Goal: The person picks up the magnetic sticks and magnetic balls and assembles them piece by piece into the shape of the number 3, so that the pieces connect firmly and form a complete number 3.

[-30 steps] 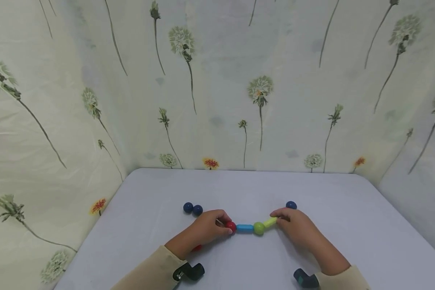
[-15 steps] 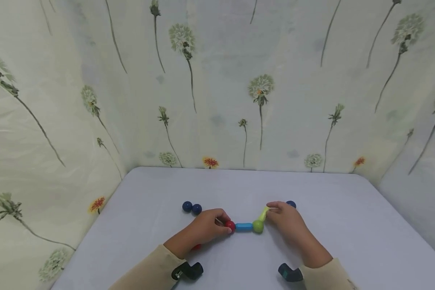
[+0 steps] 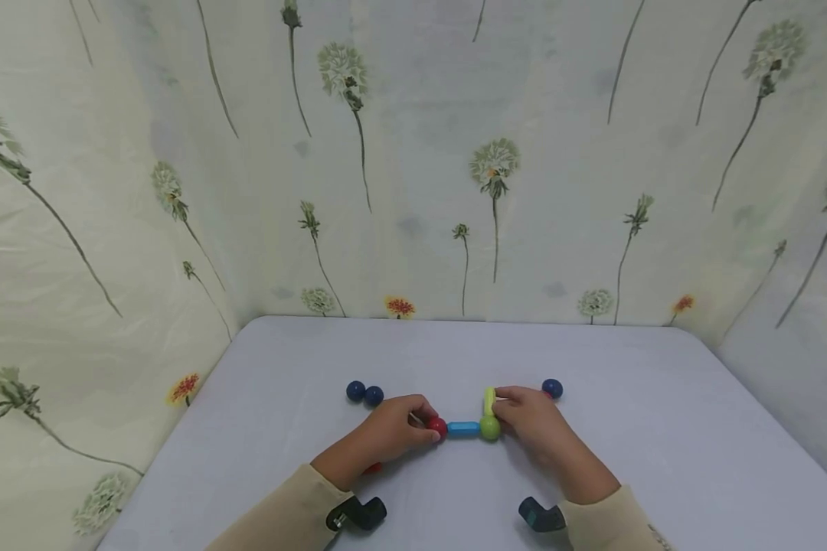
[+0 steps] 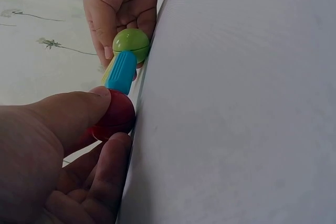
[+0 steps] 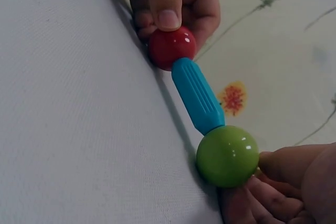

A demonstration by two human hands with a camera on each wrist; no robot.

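Note:
My left hand (image 3: pixel 401 430) pinches a red ball (image 3: pixel 437 428) between thumb and fingers. A blue ridged rod (image 5: pixel 197 96) joins that ball to a green ball (image 5: pixel 228 156). From the green ball a yellow-green rod (image 3: pixel 489 401) points away toward the back of the table. My right hand (image 3: pixel 534 421) holds this rod, its fingertips right by the green ball; in the right wrist view the rod is hidden. In the left wrist view another red piece (image 4: pixel 81 142) shows behind the held ball, partly covered by the thumb.
Two dark blue balls (image 3: pixel 364 393) lie left of the joined pieces on the white table (image 3: pixel 413 352). Beyond my right hand sits another dark blue ball (image 3: pixel 552 389), with a red piece beside it. A red piece (image 3: pixel 373 468) is partly hidden by my left wrist.
My right hand has swung the yellow-green rod round the green ball, from pointing right to pointing toward the back, and has moved left. My left hand keeps its grip on the red ball.

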